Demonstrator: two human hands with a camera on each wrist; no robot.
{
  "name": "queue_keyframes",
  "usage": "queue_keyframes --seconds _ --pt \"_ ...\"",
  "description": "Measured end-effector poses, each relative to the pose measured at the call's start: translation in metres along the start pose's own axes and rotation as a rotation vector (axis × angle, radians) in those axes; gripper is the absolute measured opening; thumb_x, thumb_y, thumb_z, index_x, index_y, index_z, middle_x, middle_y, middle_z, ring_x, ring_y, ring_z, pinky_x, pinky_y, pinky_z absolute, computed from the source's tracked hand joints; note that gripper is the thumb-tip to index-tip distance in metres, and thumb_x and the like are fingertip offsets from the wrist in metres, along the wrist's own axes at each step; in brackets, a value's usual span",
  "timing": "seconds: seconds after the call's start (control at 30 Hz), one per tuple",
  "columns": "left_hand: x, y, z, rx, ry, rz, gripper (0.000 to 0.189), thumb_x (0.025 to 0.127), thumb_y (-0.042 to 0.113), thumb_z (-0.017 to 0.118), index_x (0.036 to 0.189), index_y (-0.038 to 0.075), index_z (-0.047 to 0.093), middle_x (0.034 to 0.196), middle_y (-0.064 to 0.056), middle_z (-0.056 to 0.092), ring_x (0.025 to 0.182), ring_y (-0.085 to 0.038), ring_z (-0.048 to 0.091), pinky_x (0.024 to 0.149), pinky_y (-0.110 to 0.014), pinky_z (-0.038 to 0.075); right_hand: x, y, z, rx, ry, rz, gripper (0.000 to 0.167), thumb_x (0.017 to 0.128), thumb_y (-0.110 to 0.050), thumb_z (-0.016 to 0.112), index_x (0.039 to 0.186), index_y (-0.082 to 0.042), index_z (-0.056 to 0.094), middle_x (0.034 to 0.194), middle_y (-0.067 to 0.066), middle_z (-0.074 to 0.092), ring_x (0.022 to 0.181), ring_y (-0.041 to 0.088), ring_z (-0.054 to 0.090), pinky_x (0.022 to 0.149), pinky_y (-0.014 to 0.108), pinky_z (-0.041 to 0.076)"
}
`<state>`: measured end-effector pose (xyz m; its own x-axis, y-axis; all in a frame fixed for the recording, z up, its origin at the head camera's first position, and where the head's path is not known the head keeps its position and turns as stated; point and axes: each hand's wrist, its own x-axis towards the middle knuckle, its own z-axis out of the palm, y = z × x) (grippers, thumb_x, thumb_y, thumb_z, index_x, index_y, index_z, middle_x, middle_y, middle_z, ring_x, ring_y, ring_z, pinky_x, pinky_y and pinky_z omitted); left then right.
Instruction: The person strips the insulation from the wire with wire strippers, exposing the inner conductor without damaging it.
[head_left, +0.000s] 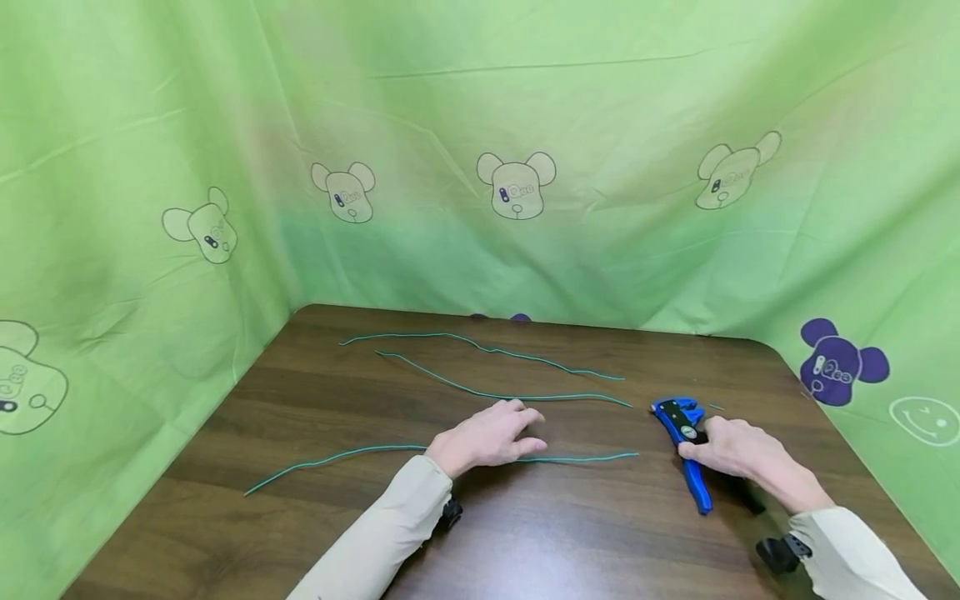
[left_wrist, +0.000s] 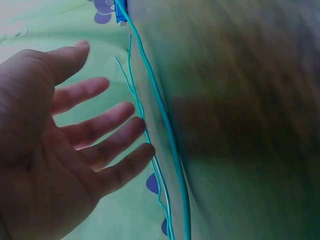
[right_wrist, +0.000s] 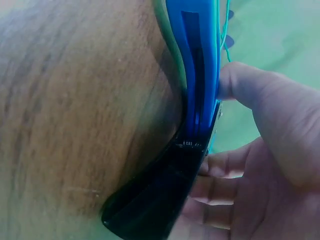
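A thin, curved, teal wire (head_left: 371, 449) runs beneath the left grip (head_left: 491, 435), a bare hand with fingers spread, holding nothing; a light touch should avoid dragging the wire. Two similar wires (head_left: 450, 335) lie farther back. On the right of the brown wooden bench (head_left: 570, 533), the right grip (head_left: 741, 452), also bare, pinches a blue-and-black plier-like tool (head_left: 687, 433); a square hold should steady it. It has one blue handle (head_left: 697, 487), one black handle (right_wrist: 145, 195), its head pointing away.

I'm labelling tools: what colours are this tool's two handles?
One handle is blue, the other handle black; both show best in the right wrist view.
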<state>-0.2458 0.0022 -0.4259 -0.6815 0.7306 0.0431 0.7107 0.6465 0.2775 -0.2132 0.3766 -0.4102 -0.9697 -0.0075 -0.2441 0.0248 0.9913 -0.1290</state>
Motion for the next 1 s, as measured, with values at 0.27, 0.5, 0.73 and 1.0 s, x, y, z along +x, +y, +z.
queue_keyframes --seconds 0.27,0.5,0.73,1.0 --pt "0.0012 0.0036 -0.0004 0.067 -0.061 0.001 0.038 0.094 0.042 0.063 0.127 0.021 0.062 0.111 0.003 0.061 0.107 -0.015 0.058 0.092 -0.026 0.047 -0.0009 0.0053 0.0020 0.138 -0.016 0.002 0.057 0.089 -0.053 0.059 0.095 0.003 0.058 0.077 0.015 0.058 0.055 0.021 0.056 0.044 0.037 0.048" --pt "-0.0008 0.0042 -0.0008 0.060 -0.092 -0.032 0.035 0.091 0.041 0.068 0.120 0.022 0.065 0.108 0.002 0.060 0.109 -0.018 0.057 0.086 -0.028 0.049 -0.0017 0.0090 0.0053 0.203 0.018 0.008 0.046 0.089 -0.050 0.057 0.076 -0.007 0.050 0.066 0.006 0.049 0.049 0.019 0.054 0.044 0.034 0.049" --pt "-0.0023 0.0068 -0.0028 0.089 -0.118 -0.066 0.031 0.090 0.042 0.069 0.115 0.024 0.067 0.107 0.002 0.058 0.109 -0.018 0.055 0.081 -0.028 0.050 -0.0028 0.0104 0.0075 0.244 0.061 -0.010 0.045 0.091 -0.048 0.057 0.069 -0.011 0.043 0.063 0.002 0.045 0.045 0.018 0.053 0.044 0.034 0.049" --pt "-0.0001 0.0104 -0.0036 0.128 -0.135 -0.091 0.023 0.089 0.042 0.070 0.103 0.024 0.068 0.103 0.003 0.056 0.104 -0.016 0.053 0.075 -0.025 0.048 -0.0010 0.0100 0.0067 0.319 0.071 -0.029 0.042 0.095 -0.045 0.056 0.082 -0.006 0.054 0.069 0.004 0.056 0.051 0.018 0.057 0.048 0.034 0.051"
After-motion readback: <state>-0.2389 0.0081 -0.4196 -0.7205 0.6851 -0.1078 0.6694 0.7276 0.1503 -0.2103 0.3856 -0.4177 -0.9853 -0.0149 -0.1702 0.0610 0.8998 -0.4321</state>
